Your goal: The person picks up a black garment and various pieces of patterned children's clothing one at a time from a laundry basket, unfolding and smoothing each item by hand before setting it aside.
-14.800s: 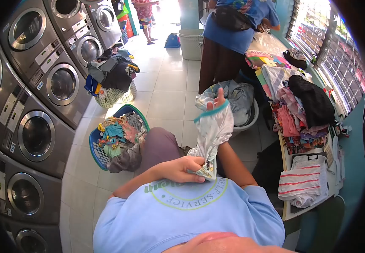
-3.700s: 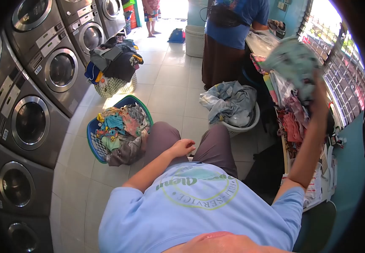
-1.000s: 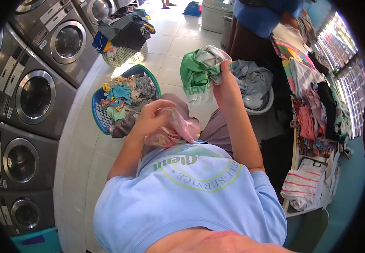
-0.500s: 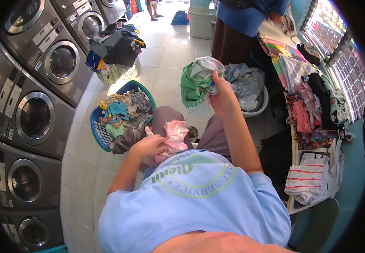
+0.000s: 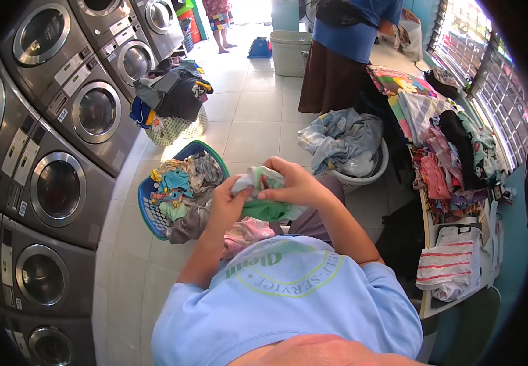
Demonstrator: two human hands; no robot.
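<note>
Both of my hands grip a green and white garment (image 5: 268, 210) in front of my chest. My left hand (image 5: 230, 198) pinches its white edge, thumb on top. On the other side, my right hand (image 5: 293, 185) is closed round the bunched cloth, and the green part hangs below. A pink patterned cloth (image 5: 249, 234) lies on my lap under the left forearm. Left of my knees stands a blue and green basket (image 5: 148, 204) with mixed clothes in it.
A white tub (image 5: 378, 174) of pale blue laundry stands ahead right. Farther off is a heaped basket (image 5: 169, 133). Dryers (image 5: 58, 189) line the left. Clothes stacks cover the table (image 5: 426, 299) at right. A person in a blue top (image 5: 349, 39) stands beyond the tub.
My right hand has brought the green and white garment down and inward. My left hand has left the pink cloth and taken hold of the garment's edge. My view has tilted up slightly.
</note>
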